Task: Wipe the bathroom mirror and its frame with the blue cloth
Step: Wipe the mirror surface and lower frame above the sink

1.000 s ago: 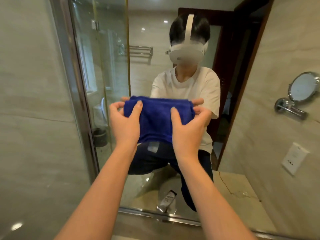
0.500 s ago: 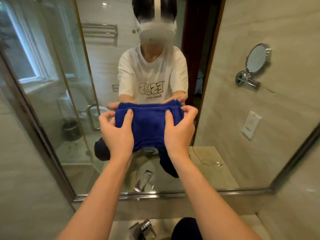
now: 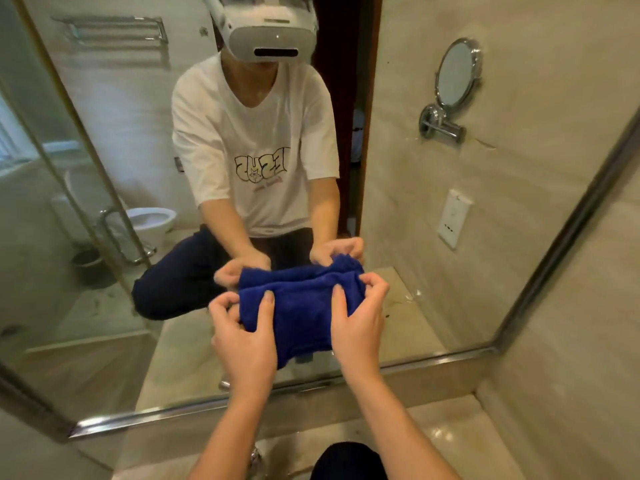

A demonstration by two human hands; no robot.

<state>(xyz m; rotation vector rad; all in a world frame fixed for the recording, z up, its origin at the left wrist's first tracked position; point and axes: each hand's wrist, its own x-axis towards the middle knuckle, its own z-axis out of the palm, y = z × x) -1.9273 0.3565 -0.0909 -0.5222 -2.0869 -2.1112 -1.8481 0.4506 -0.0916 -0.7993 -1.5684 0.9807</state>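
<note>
The left hand (image 3: pixel 244 336) grips the left end of the blue cloth (image 3: pixel 299 311), thumb laid across its front and fingers curled behind. The right hand (image 3: pixel 358 325) pinches the right end the same way, bunching the upper corner. Both hold the folded cloth flat against the mirror (image 3: pixel 138 271), low down in the glass, just above the bottom strip of the metal frame (image 3: pixel 433 360). The frame's right strip rises slanting toward the upper right. In the glass a person in a white T-shirt and a white headset is reflected, along with a toilet, a towel rail, a round shaving mirror and a wall socket. Below the frame lies the pale stone worktop (image 3: pixel 446 424).
</note>
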